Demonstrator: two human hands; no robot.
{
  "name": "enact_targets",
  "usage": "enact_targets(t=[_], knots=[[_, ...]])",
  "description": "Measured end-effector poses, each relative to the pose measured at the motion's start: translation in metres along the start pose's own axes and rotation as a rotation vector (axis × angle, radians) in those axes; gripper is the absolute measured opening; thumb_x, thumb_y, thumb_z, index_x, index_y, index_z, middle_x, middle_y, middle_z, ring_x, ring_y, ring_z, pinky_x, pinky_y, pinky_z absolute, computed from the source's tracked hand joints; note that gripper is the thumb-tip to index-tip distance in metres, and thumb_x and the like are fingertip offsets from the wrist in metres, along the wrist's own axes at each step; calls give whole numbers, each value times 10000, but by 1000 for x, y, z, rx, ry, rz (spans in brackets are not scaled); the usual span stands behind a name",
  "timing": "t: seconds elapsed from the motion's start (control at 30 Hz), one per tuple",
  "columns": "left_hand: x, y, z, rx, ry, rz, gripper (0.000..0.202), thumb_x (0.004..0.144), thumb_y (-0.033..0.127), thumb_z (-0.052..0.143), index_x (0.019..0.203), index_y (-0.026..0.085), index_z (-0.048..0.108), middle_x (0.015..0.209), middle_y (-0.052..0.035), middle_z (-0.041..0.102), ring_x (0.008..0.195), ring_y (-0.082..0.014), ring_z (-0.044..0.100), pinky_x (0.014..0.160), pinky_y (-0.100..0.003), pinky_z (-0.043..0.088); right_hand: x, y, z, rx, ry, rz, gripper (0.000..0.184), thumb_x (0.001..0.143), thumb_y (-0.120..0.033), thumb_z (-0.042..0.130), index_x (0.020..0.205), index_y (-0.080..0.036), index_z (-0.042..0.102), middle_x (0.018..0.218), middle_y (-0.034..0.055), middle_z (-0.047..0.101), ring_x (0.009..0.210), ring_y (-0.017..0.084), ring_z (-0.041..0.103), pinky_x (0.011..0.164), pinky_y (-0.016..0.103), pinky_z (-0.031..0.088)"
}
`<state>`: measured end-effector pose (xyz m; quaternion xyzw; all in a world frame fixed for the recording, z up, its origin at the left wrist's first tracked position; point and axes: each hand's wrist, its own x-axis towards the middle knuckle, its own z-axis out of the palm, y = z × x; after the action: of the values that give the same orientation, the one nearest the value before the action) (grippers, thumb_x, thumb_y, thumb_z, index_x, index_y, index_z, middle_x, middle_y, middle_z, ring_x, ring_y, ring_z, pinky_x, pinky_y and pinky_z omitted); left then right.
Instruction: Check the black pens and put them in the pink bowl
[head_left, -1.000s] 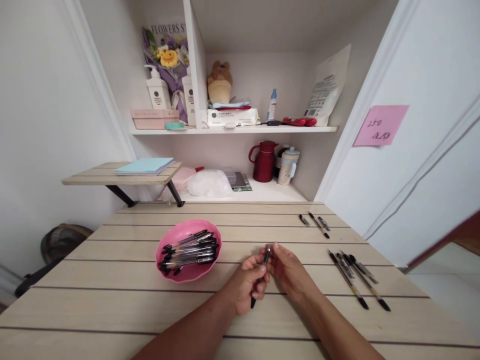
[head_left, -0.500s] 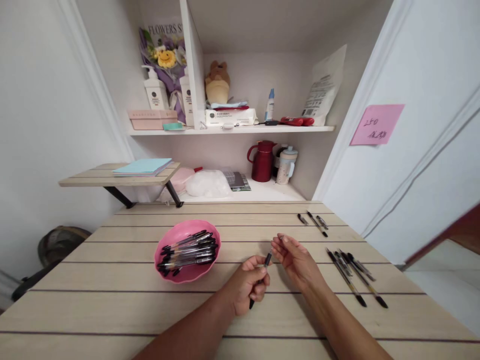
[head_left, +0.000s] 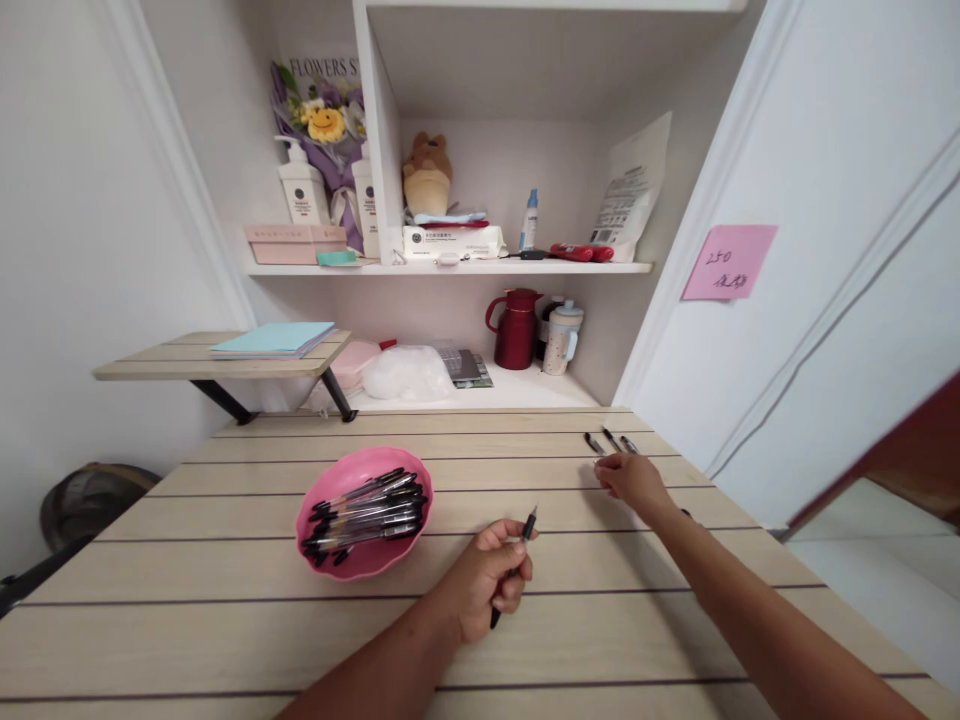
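Note:
My left hand is closed around a black pen held above the table, its thin point up and its dark other end showing below the fist. My right hand reaches over the right side of the table, thumb and fingers pinched. A small pale bit seems to show at its fingertips, too small to name. Just beyond them lie a short black pen part, a black-ended pen partly covered by the hand, and another small pen part. My right arm hides most of the pens farther right.
A pink bowl full of pens stands on the slatted table to the left. A raised stand with blue paper is at the back left. Behind are shelves with a red jug and a cup.
My right hand has moved away from the pen, rightward and back to the pen parts. My left hand still holds the pen in nearly the same place. The view has shifted slightly.

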<state>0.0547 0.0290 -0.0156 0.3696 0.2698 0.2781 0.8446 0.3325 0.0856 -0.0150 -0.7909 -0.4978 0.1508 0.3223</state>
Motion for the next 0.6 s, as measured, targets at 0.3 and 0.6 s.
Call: enact_targets(t=[0.3,0.6], knots=[[2,-1,-2,3,2,-6,329,699,284,614,975,196,457,605,51,491,352,5,254,382,-169,63,41,15,-13,-514,-23,46,189,713,-251,519,788,-144,655,899,164,646,904,297,591,688,353,422],[2,-2,-1,-24,5,-14,353,673,301,640,957,189,464,604,48,497,356,7,257,390,-177,62,53,16,-1,-666,-67,11,244,761,-247,452,876,-140,638,954,157,645,887,279,603,661,334,435]])
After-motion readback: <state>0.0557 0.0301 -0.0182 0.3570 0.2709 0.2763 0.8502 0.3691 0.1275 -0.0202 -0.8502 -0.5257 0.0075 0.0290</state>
